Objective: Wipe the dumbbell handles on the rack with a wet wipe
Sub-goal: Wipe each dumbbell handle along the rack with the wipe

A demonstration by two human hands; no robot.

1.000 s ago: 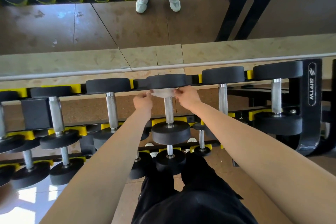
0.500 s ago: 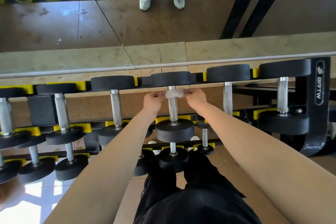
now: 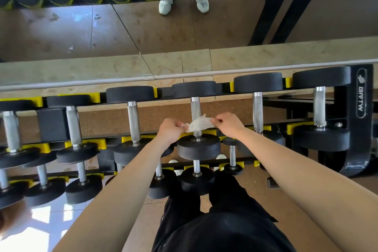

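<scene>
White crumpled wet wipe [image 3: 199, 124]: pulled taut sideways over the lower part of the handle, just above the near head. Whether it also passes beneath the bar cannot be told.
Silver knurled steel handle [image 3: 195, 108]: on the middle dumbbell of the top tier, running straight away from the person. It is bare above the wipe and hidden where the wipe crosses it.
Bare left hand [image 3: 170, 129]: just left of the handle, fingers curled, pinching the wipe's left end.
Bare right hand [image 3: 229, 124]: just right of the handle, thumb and fingers pinching the wipe's right end, a little farther from the person than the left hand.
Black round near head [image 3: 198, 146]: directly below the wipe, between the two wrists.
Black round far head [image 3: 194, 89]: at the handle's other end, close to the mirror's lower edge.
Black metal rack with yellow cradles [image 3: 360, 129]: tiered; its curved end plate with white lettering stands at the right.
Steel-handled left neighbour [image 3: 134, 120] and right neighbour [image 3: 257, 110]: one dumbbell on each side, both apart from the hands, handles uncovered.
Black smaller dumbbells [image 3: 197, 180]: on the lower tier, partly hidden by the forearms.
Wall mirror [image 3: 143, 30]: reflects brown floor, a row of dumbbells and pale shoes [image 3: 165, 6].
Black trousers [image 3: 221, 229]: at the bottom, between the forearms.
</scene>
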